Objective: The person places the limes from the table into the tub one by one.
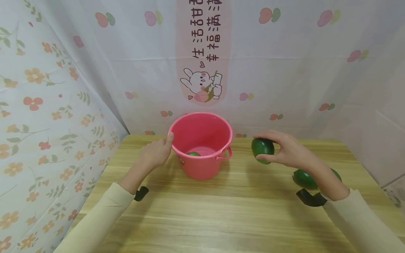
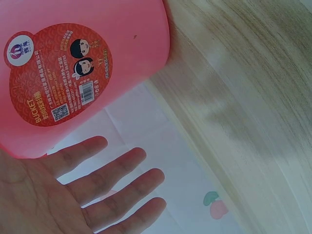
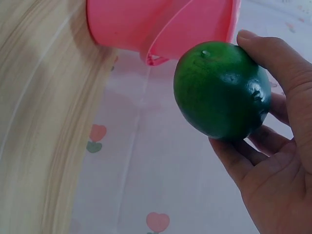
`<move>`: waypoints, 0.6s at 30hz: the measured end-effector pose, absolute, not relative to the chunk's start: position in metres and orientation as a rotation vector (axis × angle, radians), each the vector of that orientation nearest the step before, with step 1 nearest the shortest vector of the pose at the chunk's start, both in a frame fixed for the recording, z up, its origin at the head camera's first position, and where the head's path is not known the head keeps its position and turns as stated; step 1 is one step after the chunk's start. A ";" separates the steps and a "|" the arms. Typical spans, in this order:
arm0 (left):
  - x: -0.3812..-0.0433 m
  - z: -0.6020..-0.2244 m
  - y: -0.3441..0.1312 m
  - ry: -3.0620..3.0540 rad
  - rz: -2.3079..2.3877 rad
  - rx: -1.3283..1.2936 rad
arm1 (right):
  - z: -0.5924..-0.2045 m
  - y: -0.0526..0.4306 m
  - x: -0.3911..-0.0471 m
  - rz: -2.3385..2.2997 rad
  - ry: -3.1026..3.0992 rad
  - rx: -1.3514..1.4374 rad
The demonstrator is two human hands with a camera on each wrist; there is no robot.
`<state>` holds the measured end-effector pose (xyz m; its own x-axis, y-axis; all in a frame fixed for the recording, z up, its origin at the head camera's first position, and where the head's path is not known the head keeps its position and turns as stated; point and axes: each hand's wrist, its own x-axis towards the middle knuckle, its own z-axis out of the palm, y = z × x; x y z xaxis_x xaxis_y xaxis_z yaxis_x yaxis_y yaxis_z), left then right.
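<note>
A pink bucket [image 1: 202, 168] stands upright near the back edge of the table. My left hand [image 1: 156, 153] is at its left side, thumb on the rim. In the left wrist view, that hand's fingers [image 2: 131, 163] stretch out straight and spread beside the bucket's labelled wall. My right hand [image 1: 286, 149] holds a glossy green oval fruit [image 3: 219, 92] between thumb and fingers, raised above the table to the right of the bucket. Inside the bucket, the top of another green fruit [image 1: 193, 154] shows at the bottom; the near wall hides the rest.
More green fruit [image 1: 304, 179] lies on the wooden table [image 1: 202, 218], partly hidden behind my right forearm. Black wrist-camera pieces [image 1: 311, 198] stick out from both wrists. A printed curtain [image 1: 284, 70] hangs directly behind the table, and a flowered one [image 1: 47, 123] is on the left.
</note>
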<state>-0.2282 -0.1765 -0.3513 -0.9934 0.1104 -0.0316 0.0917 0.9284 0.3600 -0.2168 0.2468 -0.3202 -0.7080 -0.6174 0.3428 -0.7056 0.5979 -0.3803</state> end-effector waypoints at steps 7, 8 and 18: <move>-0.229 -0.353 -0.177 3.044 0.576 0.158 | -0.316 0.241 -0.221 0.756 -2.570 1.158; -0.229 -0.353 -0.177 3.044 0.576 0.157 | -0.315 0.240 -0.222 0.754 -2.564 1.161; -0.230 -0.354 -0.177 3.031 0.574 0.159 | -0.310 0.233 -0.224 0.799 -2.540 1.174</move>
